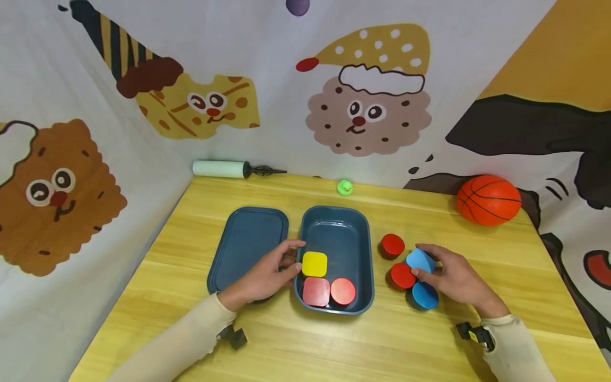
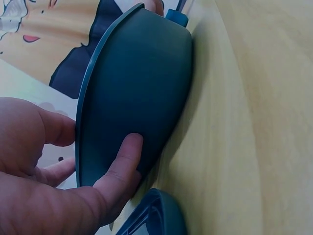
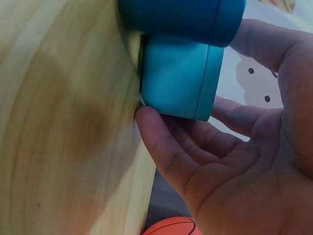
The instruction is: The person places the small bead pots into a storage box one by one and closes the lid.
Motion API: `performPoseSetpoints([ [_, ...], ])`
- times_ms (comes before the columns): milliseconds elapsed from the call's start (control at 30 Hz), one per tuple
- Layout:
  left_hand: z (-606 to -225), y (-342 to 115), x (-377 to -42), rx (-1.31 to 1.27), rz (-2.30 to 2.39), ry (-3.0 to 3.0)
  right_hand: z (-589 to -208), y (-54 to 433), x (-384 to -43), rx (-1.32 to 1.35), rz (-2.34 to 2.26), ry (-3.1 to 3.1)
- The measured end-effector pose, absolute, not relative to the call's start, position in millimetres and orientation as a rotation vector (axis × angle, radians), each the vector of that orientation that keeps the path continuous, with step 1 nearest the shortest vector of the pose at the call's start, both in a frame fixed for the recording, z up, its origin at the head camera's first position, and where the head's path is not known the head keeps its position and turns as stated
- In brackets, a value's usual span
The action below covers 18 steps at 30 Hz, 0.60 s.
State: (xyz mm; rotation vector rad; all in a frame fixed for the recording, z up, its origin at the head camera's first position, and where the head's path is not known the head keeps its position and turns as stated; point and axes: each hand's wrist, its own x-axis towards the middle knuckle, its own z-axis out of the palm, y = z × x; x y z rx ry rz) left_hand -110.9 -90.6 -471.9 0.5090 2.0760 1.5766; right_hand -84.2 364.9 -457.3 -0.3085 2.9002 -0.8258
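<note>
My left hand grips the left wall of a dark blue-grey rectangular box, its thumb and index fingertips at the rim and a finger against the outer side. Inside, at the near end, sit a yellow rounded-square container, a dull red rounded-square one and a light red round one. My right hand holds a light blue container between thumb and fingers, low at the table. Close around it stand a red round container, a blue round one and another red round one.
A matching dark lid lies left of the box, partly under my left hand. Along the back of the table are a pale green hand pump, a small green duck and an orange ball. A printed cloth hangs behind.
</note>
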Motion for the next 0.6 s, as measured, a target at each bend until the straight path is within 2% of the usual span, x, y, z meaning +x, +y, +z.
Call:
performPoseSetpoints([
  [267,-471.6,-89.5,-112.4,0.504,1.584,2.058,-453.5,366.4,-83.9,-0.301,-0.907,2.89],
  [600,-470.0,-92.0,-114.0,0.509,1.571,2.067,-429.6,355.2,-87.3,-0.376,-0.893,2.99],
])
